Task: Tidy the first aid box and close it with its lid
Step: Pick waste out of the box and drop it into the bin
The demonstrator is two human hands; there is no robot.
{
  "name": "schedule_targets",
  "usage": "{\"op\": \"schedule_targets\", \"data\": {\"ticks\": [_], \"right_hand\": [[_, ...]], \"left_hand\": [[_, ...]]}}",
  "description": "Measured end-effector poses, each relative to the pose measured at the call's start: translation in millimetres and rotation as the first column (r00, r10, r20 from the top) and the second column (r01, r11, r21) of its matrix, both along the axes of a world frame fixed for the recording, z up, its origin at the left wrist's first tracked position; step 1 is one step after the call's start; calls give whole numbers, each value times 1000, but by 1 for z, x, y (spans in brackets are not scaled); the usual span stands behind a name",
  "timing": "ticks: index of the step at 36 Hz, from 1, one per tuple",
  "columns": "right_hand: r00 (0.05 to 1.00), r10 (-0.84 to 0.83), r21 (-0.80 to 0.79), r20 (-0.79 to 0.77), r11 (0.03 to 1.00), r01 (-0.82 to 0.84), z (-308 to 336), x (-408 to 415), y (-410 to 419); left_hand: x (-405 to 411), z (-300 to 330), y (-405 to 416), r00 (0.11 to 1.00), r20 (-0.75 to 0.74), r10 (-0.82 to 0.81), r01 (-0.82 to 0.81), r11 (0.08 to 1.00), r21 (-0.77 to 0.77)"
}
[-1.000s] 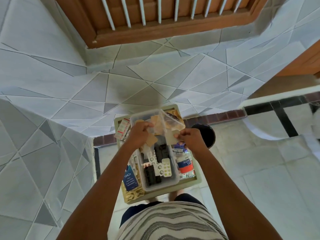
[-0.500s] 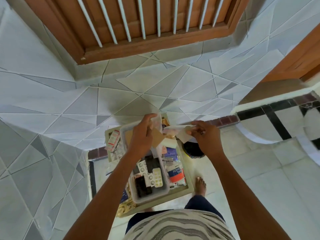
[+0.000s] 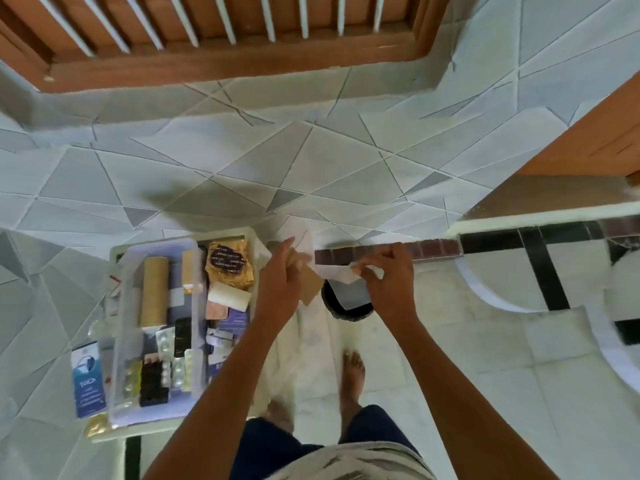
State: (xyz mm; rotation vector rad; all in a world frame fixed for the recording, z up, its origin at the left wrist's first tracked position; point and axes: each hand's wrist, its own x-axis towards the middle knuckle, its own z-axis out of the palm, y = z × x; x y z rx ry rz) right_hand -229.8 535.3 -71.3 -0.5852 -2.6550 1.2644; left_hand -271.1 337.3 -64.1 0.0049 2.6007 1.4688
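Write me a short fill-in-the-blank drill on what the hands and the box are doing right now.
1. Both hands hold pieces of ____ paper.
2. The right hand is above a round ____ bin on the floor.
3. The first aid box lies to the ____ of the left hand.
4. The box is ____, with no lid on it.

Missing words: white; black; left; open

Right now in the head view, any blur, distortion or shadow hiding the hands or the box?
Head view: mild motion blur overall; the left hand and right hand stay readable, but the white paper they pinch smears. Wide-angle bending curves the window frame. Soft daylight, with one diffuse shadow on the wall tiles above the first aid box.
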Motion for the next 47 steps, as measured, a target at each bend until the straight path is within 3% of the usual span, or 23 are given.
{"op": "schedule_targets", "data": {"ticks": [7,10,17,24,31,39,47], "right_hand": [[990,-19,12,139,1000,18,-76,-12,43],[987,-75,-5,141,997,76,-131,-20,54],[947,-95,-11,307,995,104,-276,-48,76],[911,-171,34,375,985,170,-419,-55,83],[899,-213,123,383,976,179,-535,-62,84],[855,-87,43,511,996,75,-610,-70,80],[842,-24,-52,538,997,62,-579,-52,82]], "left_hand": [[4,-90,48,986,139,88,-72,991,-112],[-1,-150,65,973,198,117,-91,986,-137],[-17,-291,93,915,325,241,-187,964,-187],[-14,-429,123,883,352,309,-235,943,-237],[-16,-552,142,839,360,408,-365,913,-182],[-24,-618,152,831,428,356,-320,934,-158],[-19,-588,151,832,436,344,-307,939,-154]]}}
